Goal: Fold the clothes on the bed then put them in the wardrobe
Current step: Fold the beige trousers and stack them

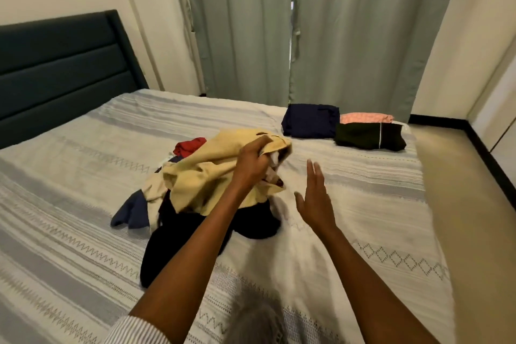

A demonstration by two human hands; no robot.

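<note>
Yellow garment (212,176): crumpled, lifted at its upper edge above the heap, near the middle of the bed; a bit of white lining or cloth shows under the gripped part.
Left hand (251,163): fingers curled round the yellow garment's upper edge, grasping it; forearm reaches in from the near edge of the bed.
Right hand (315,198): released, fingers straight and together, palm turned toward the garment, held above the bedcover just beside the heap and holding nothing.
Unfolded heap: under and around the yellow garment lie a black garment (178,243) spread toward the near edge, a blue garment (131,212) at the heap's left side, and a red garment (188,146) at its far side.
Folded clothes: a navy folded piece (310,120), a black folded piece (368,135) with a thin white stripe, and a pink folded piece (365,117) sit close together at the far right corner of the bed, well apart from the heap.
Bed (69,181): white and grey striped cover with zigzag and diamond patterns.
Headboard (61,70): dark, padded, at the left.
Curtains (349,31): grey-green, drawn, behind the far edge.
Floor (469,218): beige, along the right edge.
</note>
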